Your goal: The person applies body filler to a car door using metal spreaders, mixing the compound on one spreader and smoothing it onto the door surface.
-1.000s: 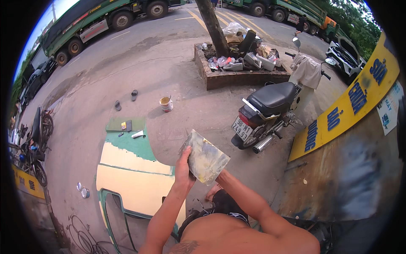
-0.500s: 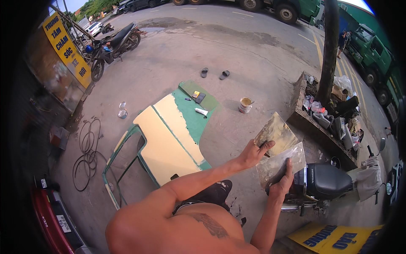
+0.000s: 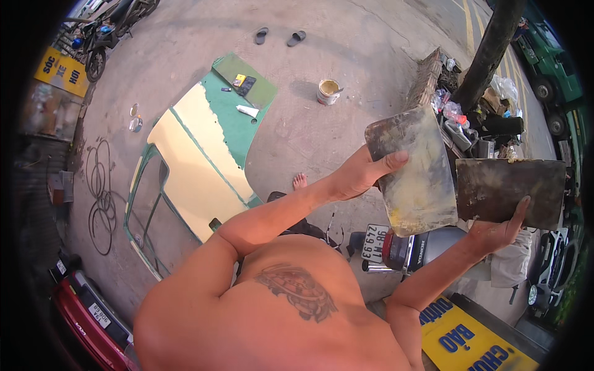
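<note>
My left hand (image 3: 362,172) grips a thin rectangular putty board (image 3: 421,185), thumb over its face and fingers hidden behind. Pale yellow and grey smears cover that board. In my right hand (image 3: 495,234) is a second, darker brown putty board (image 3: 516,185), pinched along its lower edge. The two boards are held up side by side, their neighbouring edges close together. On the ground to the left lies a green vehicle body panel (image 3: 176,151), largely coated in cream filler, with a window opening at its near end.
A tub of tan putty (image 3: 328,91) with a tool in it stands beyond the panel. A white tube (image 3: 247,111) rests on the panel. Sandals (image 3: 296,38) lie farther off. A parked motorbike (image 3: 427,247) is below the boards; a rubbish-filled brick planter (image 3: 427,77) stands right.
Both boards have moved up and to the right and turned. They overlapped before and are now side by side, with the right one showing a darker face. The view has shifted.
</note>
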Motion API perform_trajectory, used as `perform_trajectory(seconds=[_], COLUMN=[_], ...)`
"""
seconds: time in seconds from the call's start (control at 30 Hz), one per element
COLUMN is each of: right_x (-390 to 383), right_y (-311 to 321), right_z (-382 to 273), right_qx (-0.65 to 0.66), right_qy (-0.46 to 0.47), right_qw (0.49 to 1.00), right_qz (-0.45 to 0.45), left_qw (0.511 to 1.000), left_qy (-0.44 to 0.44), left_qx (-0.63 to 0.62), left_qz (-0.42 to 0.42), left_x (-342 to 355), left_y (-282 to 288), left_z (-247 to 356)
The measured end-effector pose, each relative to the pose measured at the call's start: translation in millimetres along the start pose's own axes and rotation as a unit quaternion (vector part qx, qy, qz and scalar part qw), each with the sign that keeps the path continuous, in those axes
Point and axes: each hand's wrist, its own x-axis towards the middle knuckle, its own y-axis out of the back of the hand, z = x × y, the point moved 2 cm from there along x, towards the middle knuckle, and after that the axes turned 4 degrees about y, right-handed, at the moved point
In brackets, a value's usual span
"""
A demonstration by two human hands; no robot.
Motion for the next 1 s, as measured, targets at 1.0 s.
perform_trajectory(seconds=[1.0], right_x=[417], right_y=[-155], right_z=[349], right_qx=[-0.004], right_qy=[-0.304], right_qw=[0.876], right_qz=[-0.376], left_qw=[0.959], left_qy=[0.01], left_qx=[-0.276], left_qz=[0.058], left_x=[541], left_y=[100], left_z=[111])
